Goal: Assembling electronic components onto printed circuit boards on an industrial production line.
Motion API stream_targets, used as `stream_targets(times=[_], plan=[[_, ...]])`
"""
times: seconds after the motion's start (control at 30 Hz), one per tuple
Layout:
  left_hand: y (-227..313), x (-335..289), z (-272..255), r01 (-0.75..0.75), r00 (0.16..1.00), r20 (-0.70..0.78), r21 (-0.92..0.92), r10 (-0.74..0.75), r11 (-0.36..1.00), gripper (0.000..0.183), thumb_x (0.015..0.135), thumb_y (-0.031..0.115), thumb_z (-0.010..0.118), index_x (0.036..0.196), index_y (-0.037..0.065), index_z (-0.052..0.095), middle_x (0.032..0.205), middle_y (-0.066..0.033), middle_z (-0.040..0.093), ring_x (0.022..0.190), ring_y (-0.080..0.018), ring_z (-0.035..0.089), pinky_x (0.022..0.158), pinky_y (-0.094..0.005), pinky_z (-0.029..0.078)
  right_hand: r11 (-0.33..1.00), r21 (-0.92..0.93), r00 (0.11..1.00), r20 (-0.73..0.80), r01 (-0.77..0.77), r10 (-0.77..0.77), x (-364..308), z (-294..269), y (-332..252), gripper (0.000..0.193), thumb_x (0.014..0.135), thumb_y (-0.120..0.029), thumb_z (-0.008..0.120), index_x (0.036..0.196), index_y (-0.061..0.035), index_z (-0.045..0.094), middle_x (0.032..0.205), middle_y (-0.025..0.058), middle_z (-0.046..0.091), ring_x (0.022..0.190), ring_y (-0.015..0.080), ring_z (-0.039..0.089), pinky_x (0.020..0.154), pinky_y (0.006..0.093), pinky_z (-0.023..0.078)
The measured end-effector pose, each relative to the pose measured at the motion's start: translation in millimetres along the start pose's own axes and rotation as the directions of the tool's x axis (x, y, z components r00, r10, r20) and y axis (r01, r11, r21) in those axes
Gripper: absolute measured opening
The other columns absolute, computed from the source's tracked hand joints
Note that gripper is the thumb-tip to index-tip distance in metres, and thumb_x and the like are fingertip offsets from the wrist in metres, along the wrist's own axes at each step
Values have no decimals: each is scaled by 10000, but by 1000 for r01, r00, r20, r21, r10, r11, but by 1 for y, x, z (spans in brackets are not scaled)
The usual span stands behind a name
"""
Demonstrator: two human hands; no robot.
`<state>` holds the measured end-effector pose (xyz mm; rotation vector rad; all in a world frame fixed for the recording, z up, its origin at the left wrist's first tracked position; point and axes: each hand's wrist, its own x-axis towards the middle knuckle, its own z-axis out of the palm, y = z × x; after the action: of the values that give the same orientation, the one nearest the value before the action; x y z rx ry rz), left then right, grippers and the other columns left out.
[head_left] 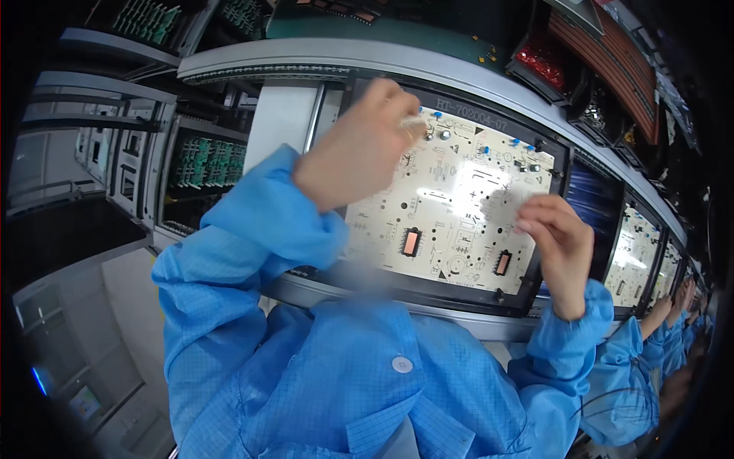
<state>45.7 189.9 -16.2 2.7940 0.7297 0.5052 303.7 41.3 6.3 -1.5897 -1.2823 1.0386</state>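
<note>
In front of me a cream-coloured circuit board point(459, 206) lies in a black carrier frame point(474, 300). My left hand point(359, 145) reaches over the board's upper left corner, its fingers drawn together. Something small and pale shows at those fingertips, too blurred to name, close to two round capacitors point(445, 135). Over the right part of the board, my right hand point(564, 241) has thumb and fingers pinched together; whether anything small is between them is hidden. Two black chips with copper-coloured tops, a left chip point(410, 242) and a right chip point(502, 264), sit along the board's near side.
A metal rail point(336, 52) runs along the far side. Beyond it stand bins, one with red parts point(540, 67). Racks of green boards point(205, 162) are at the left. More framed boards point(631, 252) continue rightward, where co-workers in blue sleeves point(621, 359) work.
</note>
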Motion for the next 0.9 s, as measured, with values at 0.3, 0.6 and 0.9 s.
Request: stream_targets(times=[0.3,0.6,0.9], plan=[[-23,-64,-41,314,875,-307,-229,-374,921,213,862,-6,587,1047,31,686,1057,-99,637,1051,-264,538,933,-348,412,965,-209,983,130,157,-131,51,57,-1,277,811,107,657,1067,36,583,964,101,679,874,138,661,809,255,528],[-21,-82,-31,446,778,-255,-421,-575,790,184,883,22,593,1027,29,708,1021,-107,654,1047,-257,548,910,-339,436,948,-286,989,80,142,-124,50,64,2,361,802,106,678,1103,13,503,945,108,704,860,130,655,802,245,522],[-16,-82,-25,450,822,-185,-368,-538,814,176,904,54,597,1049,36,697,1005,-96,652,1047,-248,542,936,-349,414,968,-224,993,50,115,-106,46,59,11,334,825,132,646,1077,1,473,977,133,703,959,154,662,860,245,500]])
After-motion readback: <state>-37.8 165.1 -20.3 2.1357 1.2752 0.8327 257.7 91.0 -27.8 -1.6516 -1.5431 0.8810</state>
